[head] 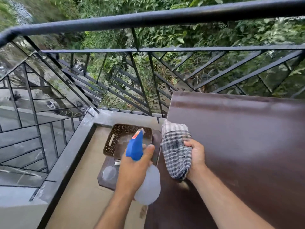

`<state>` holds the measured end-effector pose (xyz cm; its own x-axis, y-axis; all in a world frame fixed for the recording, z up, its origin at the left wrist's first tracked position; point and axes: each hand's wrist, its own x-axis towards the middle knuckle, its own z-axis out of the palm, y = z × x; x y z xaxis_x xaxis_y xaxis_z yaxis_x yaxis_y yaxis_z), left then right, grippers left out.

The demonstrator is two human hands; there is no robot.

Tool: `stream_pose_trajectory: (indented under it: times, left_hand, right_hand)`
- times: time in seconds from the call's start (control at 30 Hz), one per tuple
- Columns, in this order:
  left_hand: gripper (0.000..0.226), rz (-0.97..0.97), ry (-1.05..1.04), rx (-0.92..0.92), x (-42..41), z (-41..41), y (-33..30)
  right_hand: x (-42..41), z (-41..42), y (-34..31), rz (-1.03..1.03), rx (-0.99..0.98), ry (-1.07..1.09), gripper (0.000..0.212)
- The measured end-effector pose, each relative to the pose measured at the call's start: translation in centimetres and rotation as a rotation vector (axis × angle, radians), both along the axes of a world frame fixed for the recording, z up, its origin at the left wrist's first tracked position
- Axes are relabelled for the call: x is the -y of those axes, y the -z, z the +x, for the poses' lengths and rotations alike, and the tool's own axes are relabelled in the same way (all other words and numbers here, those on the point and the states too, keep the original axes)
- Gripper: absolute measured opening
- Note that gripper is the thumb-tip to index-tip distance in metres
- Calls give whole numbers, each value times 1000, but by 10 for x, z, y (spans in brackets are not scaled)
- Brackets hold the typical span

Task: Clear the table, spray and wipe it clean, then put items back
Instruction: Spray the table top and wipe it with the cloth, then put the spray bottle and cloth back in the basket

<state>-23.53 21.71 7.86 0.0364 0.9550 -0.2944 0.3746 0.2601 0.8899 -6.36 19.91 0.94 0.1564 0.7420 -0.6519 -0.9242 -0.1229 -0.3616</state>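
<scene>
A: What's in each hand?

B: The left hand (pixel 132 169) has its fingers (pixel 149 150) wrapped round the neck of the spray bottle (pixel 148 185), just under the blue trigger head (pixel 135 148). The right hand (pixel 196 156) has its fingers closed on a bunched checked cloth (pixel 175 151), held at the left edge of the bench (pixel 239 146).

A: How would they handle?

B: The bottle looks like thin, pale plastic, probably light; I can't tell how full it is. The neck is the place to hold it, with a finger free for the trigger. The cloth is soft and limp, so a bunched fistful gives a pad to push with.

A: And the surface?

B: Dark brown, smooth and glossy, nothing on the part that shows. Likely slick once wet, so the cloth should glide.

A: The surroundings?

B: A balcony corner with a black railing (pixel 148 19) and greenery beyond. Left of the bench, lower down, a brown basket (pixel 113 139) sits on a dark tray (pixel 105 180).
</scene>
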Motion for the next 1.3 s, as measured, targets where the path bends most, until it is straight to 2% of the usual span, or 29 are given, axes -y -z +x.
stream_pose_trajectory:
  times: [0.07, 0.23, 0.43, 0.5, 0.53, 0.57, 0.67, 0.77, 0.93, 1.03, 1.13, 1.2, 1.3]
  left_hand:
    - [19, -8, -61, 10, -25, -17, 7]
    - [18, -52, -130, 38, -94, -63, 34]
    - [11, -99, -115, 127, -163, -102, 79]
    - [14, -92, -78, 152, -184, -111, 97]
    - [17, -79, -44, 156, -194, -114, 107]
    - [18, -65, -18, 146, -201, -118, 114]
    - [22, -36, 67, 102, -222, -126, 143]
    - [31, -9, 122, 84, -233, -129, 166]
    - [22, -50, 204, 72, -239, -138, 188]
    - [35, -52, 266, 51, -239, -143, 201]
    - [55, -55, 297, 86, -236, -148, 211]
    - [66, -67, 306, 91, -234, -150, 214]
    - [73, -81, 288, 111, -231, -153, 222]
  right_hand:
    - [-24, -20, 2, 1, -2, 15, 41]
    - [-83, -66, 11, -19, 20, -50, 33]
    - [-136, -111, 54, -129, 94, -143, 45]
    - [-151, -127, 69, -205, 127, -197, 27]
    - [-159, -134, 78, -246, 130, -190, 29]
    - [-165, -139, 88, -279, 137, -177, 43]
    - [-182, -154, 121, -356, 170, -174, 54]
    - [-195, -166, 147, -410, 159, -165, 48]
    - [-199, -170, 171, -482, 185, -191, 54]
    - [-196, -166, 191, -566, 196, -178, 52]
    - [-199, -163, 218, -681, 267, -145, 41]
    - [-205, -162, 207, -727, 341, -183, 42]
    - [-207, -159, 191, -721, 526, -259, 30]
